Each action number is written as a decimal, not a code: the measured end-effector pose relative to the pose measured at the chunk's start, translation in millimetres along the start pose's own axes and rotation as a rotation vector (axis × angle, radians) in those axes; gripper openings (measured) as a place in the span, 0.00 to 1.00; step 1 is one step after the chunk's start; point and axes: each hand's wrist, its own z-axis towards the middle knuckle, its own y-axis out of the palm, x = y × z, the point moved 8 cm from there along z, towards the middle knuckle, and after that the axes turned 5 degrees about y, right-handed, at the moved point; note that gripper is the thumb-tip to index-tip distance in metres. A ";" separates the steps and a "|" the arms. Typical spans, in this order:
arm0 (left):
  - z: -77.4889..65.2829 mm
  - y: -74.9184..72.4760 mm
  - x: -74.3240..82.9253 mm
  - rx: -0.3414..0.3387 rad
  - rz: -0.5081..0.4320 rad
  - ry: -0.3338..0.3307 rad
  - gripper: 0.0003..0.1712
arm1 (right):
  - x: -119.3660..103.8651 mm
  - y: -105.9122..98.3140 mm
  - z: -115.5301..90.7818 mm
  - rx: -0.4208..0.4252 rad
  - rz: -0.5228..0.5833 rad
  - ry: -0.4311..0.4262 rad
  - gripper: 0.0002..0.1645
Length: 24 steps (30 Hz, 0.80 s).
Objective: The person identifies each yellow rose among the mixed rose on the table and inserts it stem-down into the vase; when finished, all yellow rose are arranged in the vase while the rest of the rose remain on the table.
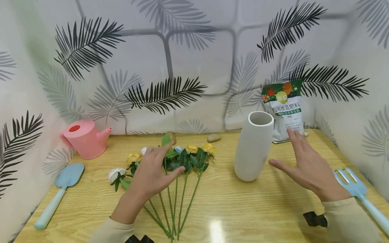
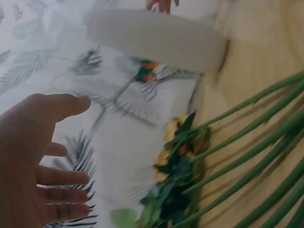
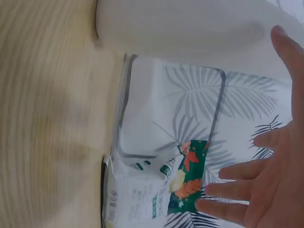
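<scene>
White vase stands on tabletop; left hand above flowers left of vase, right hand just right of vase, both spread, holding nothing. Risk: sideways bump from right hand could topple vase; careless left-hand drop might crush flowers.

A yellow-brown wood-grained table is enclosed behind and at both sides by white sheeting printed with black and grey fronds; bright glare is reflected.
</scene>
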 end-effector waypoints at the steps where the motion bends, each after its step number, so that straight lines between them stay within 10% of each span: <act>1: -0.2 6.3 4.6 -0.008 -0.052 0.005 0.44 | -0.9 0.5 0.4 -0.003 0.036 0.016 0.66; 12: -10.0 72.2 27.3 -0.263 -0.410 -0.076 0.23 | -23.6 11.4 1.0 0.035 0.464 -0.044 0.52; 24: -17.4 96.2 30.4 -0.356 -0.364 -0.075 0.25 | -37.0 16.1 -1.2 0.047 0.563 -0.102 0.48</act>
